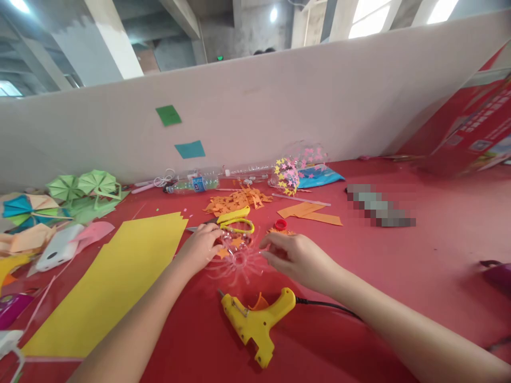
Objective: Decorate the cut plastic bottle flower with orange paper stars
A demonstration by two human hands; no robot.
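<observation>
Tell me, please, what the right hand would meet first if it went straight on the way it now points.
Going that way, the right hand would probably first meet the clear plastic piece, at its splayed edge; whether they already touch is unclear.

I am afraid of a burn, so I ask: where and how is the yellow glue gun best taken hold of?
Probably by the handle, with the right hand coming from the right. The glue gun lies on its side, handle slanting away to the right; its nozzle points away and left, clear of that grip, and the orange trigger sits beside the handle.
</observation>
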